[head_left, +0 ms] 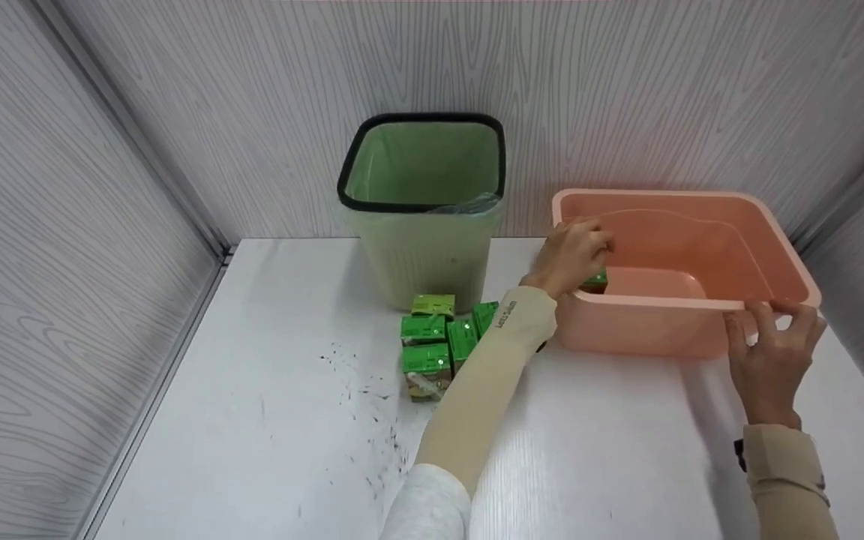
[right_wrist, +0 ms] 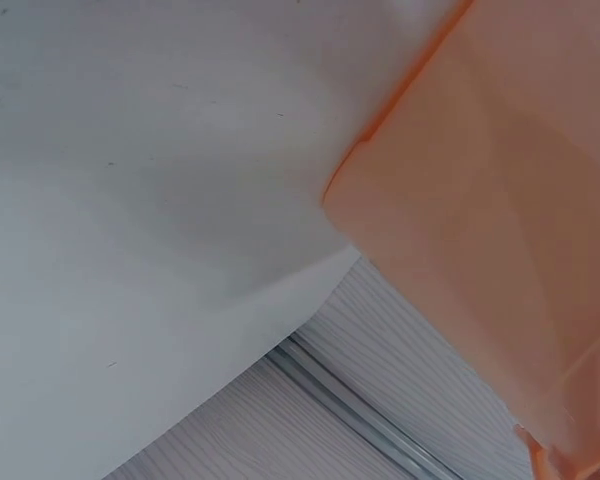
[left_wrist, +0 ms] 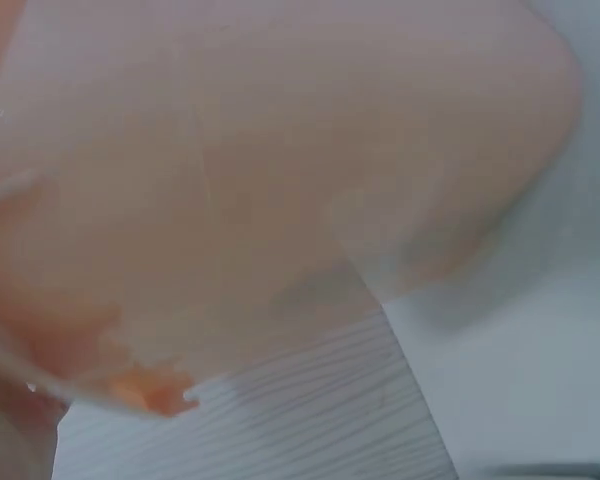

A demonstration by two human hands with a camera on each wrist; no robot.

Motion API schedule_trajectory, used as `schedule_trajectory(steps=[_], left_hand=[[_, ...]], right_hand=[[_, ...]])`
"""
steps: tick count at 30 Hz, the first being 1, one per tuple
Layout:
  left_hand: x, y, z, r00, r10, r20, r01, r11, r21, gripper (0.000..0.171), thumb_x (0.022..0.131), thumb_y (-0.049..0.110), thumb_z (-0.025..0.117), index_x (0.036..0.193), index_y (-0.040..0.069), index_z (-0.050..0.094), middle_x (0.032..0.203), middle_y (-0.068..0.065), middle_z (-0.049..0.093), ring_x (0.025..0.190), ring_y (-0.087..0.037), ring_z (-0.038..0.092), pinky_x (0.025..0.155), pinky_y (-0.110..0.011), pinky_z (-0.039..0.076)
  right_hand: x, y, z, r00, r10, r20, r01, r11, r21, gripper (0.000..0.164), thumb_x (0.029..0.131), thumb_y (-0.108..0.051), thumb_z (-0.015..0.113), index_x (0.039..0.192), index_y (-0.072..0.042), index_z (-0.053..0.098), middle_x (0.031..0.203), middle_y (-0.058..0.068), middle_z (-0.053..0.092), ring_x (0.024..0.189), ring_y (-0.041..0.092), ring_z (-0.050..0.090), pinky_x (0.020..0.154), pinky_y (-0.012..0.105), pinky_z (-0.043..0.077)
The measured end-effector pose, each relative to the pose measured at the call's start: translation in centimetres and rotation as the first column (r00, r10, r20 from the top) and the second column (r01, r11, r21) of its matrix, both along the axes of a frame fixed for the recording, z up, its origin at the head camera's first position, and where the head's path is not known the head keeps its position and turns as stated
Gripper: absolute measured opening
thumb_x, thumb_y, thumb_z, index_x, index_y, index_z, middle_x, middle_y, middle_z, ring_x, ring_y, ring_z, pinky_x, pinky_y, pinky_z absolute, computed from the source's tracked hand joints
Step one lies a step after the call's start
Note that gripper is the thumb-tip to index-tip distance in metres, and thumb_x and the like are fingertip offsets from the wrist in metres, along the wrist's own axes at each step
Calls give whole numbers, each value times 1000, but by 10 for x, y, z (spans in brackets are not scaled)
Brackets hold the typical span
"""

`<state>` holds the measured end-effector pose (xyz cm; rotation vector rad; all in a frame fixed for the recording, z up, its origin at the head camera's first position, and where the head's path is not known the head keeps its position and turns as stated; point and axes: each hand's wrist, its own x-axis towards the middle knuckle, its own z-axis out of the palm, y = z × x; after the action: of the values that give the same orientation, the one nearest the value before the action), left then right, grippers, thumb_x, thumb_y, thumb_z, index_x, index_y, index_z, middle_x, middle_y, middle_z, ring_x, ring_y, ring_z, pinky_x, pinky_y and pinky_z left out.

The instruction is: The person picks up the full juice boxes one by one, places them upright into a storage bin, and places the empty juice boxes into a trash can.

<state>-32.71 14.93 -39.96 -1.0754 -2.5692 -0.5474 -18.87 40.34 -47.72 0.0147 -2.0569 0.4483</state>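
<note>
A pink plastic tub (head_left: pixel 649 322) stands on the right of the table. My left hand (head_left: pixel 571 255) lies over its left rim, fingers curled down inside; the thumb is hidden. Just under that hand, a small green-topped box (head_left: pixel 595 282) shows in the tub's near left corner. My right hand (head_left: pixel 773 360) grips the front rim near the right corner, fingertips over the lip. The tub's outer wall (left_wrist: pixel 260 200) fills most of the left wrist view, with part of the hand blurred at lower left. In the right wrist view, the tub wall (right_wrist: pixel 480 220) appears at right.
A pale green bin (head_left: pixel 424 255) with a black rim and a clear liner stands against the back wall. Several small green boxes (head_left: pixel 426 360) cluster before it, partly behind my left forearm. Dark specks mark the white table (head_left: pixel 289 435). Wood-grain panels (head_left: pixel 289 75) enclose it.
</note>
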Motion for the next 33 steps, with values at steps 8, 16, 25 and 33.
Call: schedule_trajectory(steps=[8,16,25,33], left_hand=[[15,-28,-3,997,10,-81,-10,1000,3,17,102,18,60,107,16,76,110,0,67,111,-15,58,99,-29,44],[26,-63,-3,991,4,-135,9,996,90,16,103,20,60,107,14,75,106,-2,67,102,-17,60,85,-31,49],[47,-103,-10,983,73,-171,-51,991,127,16,102,21,63,104,12,76,102,-3,68,101,-18,62,87,-32,50],[61,-125,-18,964,110,-241,-72,984,161,14,102,20,64,100,14,76,102,-3,69,100,-18,63,86,-35,50]], right_hand=[[2,8,0,1000,-2,-13,3,997,81,20,94,-5,70,109,7,66,109,33,49,98,54,46,60,66,39],[-13,5,2,999,33,-15,-32,997,69,14,92,6,63,106,7,66,109,34,50,100,55,46,56,68,40],[-19,3,3,1000,21,-9,-21,999,44,14,90,9,64,104,7,66,110,34,50,102,54,48,66,71,43],[-21,-2,3,1000,5,-31,-5,1000,1,11,91,9,61,101,9,66,108,34,50,101,54,46,70,64,38]])
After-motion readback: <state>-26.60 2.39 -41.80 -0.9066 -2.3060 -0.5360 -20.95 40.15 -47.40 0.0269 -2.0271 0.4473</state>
